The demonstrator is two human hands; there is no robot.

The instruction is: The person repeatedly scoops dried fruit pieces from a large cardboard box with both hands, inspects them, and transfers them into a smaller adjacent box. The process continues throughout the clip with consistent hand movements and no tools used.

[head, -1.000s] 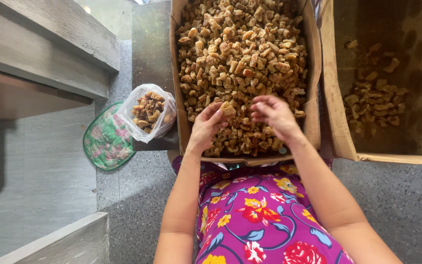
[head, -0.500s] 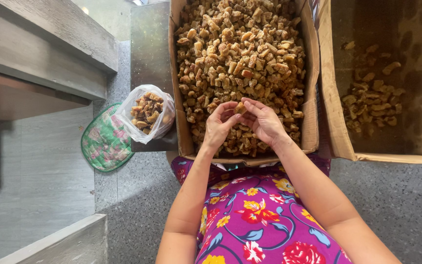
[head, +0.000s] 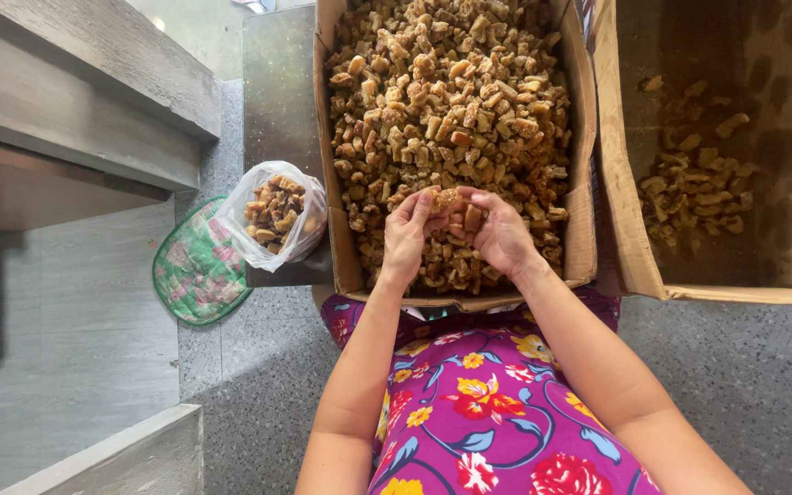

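- Two hands are meeting over the near end of the full cardboard box (head: 579, 183): your left hand (head: 407, 234) and right hand (head: 497, 231) are working together on one brown chunk (head: 446, 200).
- Your left fingertips (head: 423, 203) are pinching the chunk from the left, while your right fingers (head: 466, 196) are curling over it from the right.
- The chunk is looking light, dry and crumbly, so you are best gripping its broad sides gently.
- A plastic bag (head: 272, 215) of chunks is sitting to the left; a second, nearly empty box (head: 625, 211) is standing on the right.

Speckled grey floor (head: 744, 385), grey stone steps (head: 75, 101)
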